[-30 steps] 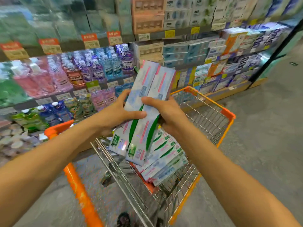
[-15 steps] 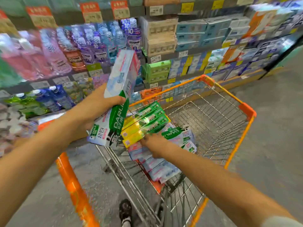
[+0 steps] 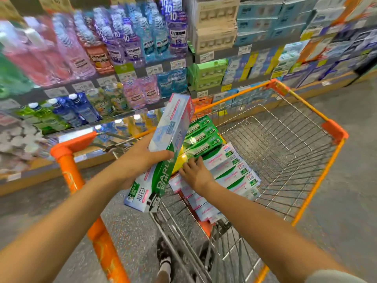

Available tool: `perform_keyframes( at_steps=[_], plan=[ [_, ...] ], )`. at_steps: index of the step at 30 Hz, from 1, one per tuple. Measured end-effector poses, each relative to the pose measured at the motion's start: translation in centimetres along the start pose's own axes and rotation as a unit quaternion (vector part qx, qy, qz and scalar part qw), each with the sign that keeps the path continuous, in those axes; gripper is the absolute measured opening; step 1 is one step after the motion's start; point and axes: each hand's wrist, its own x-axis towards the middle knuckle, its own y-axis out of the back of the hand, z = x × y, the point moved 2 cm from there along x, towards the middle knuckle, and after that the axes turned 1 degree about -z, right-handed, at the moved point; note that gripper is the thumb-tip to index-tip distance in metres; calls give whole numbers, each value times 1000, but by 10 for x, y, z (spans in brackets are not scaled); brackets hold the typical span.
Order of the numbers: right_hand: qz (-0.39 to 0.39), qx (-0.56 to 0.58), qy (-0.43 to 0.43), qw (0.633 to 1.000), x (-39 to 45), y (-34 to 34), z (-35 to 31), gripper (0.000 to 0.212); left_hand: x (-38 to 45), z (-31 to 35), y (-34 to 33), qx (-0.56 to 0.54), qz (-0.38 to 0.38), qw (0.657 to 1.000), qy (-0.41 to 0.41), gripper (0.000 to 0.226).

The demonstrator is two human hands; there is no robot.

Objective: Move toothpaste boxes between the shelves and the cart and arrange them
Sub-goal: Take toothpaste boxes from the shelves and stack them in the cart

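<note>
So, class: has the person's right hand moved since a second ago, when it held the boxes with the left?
Yes. The right hand has dropped into the cart, onto the stacked boxes; the left hand alone holds the raised boxes.

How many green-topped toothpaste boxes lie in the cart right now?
3, side by side in one row against the cart's left wall, just beyond the right hand. More may lie hidden beneath.

Motion blur smears the mouthwash bottles (image 3: pixel 67 52) and the shelf price tags (image 3: pixel 126 75), while the right hand (image 3: pixel 195 174) hides parts of the toothpaste boxes (image 3: pixel 230 170) beneath it.
</note>
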Motion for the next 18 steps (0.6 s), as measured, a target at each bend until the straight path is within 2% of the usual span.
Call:
perform_keyframes(
  at_steps=[1,4,6,8,9,10,11,12,13,14,15,18],
  plan=[
    [-6,-14,-23,1000,-2,0,-1,42,0,0,-2,3,-6,1000,-3,39],
    [90,34,-29,995,1,-1,-3,55,1,2,-5,11,-21,1000,-13,40],
    [89,99,-21,991,-1,11,12,61,-1,5,-7,12,-26,999,-25,41],
    [85,247,-62,963,-13,34,32,62,-2,10,-9,14,-26,999,-36,43],
    [106,390,-114,908,-22,49,48,58,-3,14,-11,14,-28,999,-41,43],
    [124,544,-192,807,-33,69,67,51,-3,17,-14,16,-28,998,-47,42],
    [106,680,-230,688,-47,89,83,43,-2,20,-17,20,-21,998,-53,41],
    [85,786,-218,573,-63,109,96,36,0,22,-21,29,-11,998,-59,40],
    [79,871,-197,442,-75,122,104,36,1,26,-26,36,-2,997,-67,41],
    [74,903,-172,388,-83,132,109,39,4,29,-33,42,0,996,-79,42],
    [69,895,-169,408,-87,138,111,45,5,34,-41,48,-4,994,-94,42],
    [118,820,-224,513,-88,140,105,77,11,39,-68,65,-37,988,-137,45]
  ],
)
